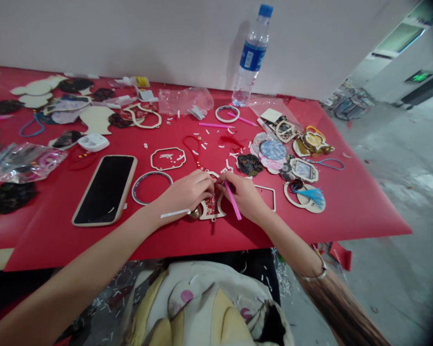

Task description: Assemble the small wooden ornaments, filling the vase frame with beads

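Note:
In front of me on the red table lies a small vase-shaped ornament (220,212), with a pale wooden frame and a red patterned middle. My left hand (192,188) rests on its left side, fingers curled in against it; a white strip sticks to that wrist. A slim pink pen-like stick (233,201) slants out of my right hand (246,194), whose fingers are pinched at the ornament's upper right. The fingers hide the tips and part of the ornament. A brass-coloured bell (195,213) shows beside my left wrist. A red cord (192,149) lies just beyond the ornament.
A phone (105,190) and a tape roll (152,188) lie to the left. A water bottle (251,57) stands by the wall. Finished-looking pendants (304,170) and round discs (273,150) crowd the right. White paper scraps (204,144) are scattered ahead. The table's edge (375,234) is near.

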### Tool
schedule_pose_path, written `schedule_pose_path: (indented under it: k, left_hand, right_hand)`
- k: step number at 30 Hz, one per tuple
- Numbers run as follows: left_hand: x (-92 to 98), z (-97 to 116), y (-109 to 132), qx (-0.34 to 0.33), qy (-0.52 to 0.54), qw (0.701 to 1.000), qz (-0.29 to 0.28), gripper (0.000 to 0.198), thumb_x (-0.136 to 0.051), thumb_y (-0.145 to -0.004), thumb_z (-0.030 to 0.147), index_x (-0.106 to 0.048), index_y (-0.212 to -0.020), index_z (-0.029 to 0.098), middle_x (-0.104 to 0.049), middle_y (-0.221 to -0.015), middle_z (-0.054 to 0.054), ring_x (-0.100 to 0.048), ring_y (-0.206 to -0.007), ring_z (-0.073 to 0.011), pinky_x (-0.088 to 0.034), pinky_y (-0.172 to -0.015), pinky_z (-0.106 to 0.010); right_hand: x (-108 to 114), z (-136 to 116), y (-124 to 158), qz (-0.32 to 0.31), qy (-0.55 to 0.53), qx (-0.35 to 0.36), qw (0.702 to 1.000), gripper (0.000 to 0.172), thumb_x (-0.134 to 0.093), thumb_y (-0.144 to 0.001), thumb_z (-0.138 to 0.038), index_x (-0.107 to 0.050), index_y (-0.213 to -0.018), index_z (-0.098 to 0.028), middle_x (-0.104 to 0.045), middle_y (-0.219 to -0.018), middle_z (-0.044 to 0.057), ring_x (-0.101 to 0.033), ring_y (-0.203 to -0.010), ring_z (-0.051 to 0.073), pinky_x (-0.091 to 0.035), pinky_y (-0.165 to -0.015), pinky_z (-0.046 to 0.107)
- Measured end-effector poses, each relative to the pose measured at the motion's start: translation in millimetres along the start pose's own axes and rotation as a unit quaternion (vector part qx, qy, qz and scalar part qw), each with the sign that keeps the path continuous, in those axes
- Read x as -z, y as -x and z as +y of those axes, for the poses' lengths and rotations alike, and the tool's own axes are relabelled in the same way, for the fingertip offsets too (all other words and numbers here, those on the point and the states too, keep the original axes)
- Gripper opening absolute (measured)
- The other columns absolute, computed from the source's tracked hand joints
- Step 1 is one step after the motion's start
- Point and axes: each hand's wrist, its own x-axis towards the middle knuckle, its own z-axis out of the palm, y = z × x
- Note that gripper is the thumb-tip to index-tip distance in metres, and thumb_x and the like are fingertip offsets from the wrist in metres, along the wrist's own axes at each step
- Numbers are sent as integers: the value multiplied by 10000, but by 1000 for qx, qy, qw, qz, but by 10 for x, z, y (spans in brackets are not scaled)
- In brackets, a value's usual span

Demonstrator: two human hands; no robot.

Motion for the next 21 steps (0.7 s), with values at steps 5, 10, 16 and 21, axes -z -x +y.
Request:
schedule_pose_path:
  k: [5, 10, 16, 21]
  left_hand:
    - [-18, -12, -1, -16, -33, 999, 7, 151, -450, -944, 212, -574, -913, 131, -605, -962, -81, -536, -935, -186, -464, -826, -318]
    - [-39, -30, 0, -37, -59, 998, 14, 159, -444, -944, 205, -585, -922, 135, -613, -983, -90, -549, -940, -188, -469, -829, -322]
    - [-40, -35, 3, -45, -51, 998, 17, 175, -440, -944, 207, -595, -918, 130, -617, -984, -100, -546, -930, -191, -466, -822, -323]
    - [-48, -47, 1, -44, -53, 998, 16, 169, -442, -943, 212, -591, -915, 137, -616, -980, -93, -545, -931, -189, -466, -825, -321]
  right_hand:
    - [-2, -3, -5, -3, -2, 3, 1000, 97, -499, -858, -170, -590, -885, -194, -647, -788, 6, -566, -692, 129, -364, -644, 215]
    - [-5, 0, -8, 0, 5, 4, 1000, 82, -509, -860, -188, -589, -876, -198, -643, -779, 7, -562, -688, 132, -361, -642, 218]
    - [-2, 1, -6, -4, 4, 2, 1000, 96, -494, -869, -187, -588, -880, -200, -652, -791, 13, -568, -693, 137, -363, -642, 221]
    - [4, -13, -4, -5, 4, -2, 1000, 88, -503, -868, -198, -591, -876, -199, -657, -795, 17, -567, -693, 138, -365, -644, 223]
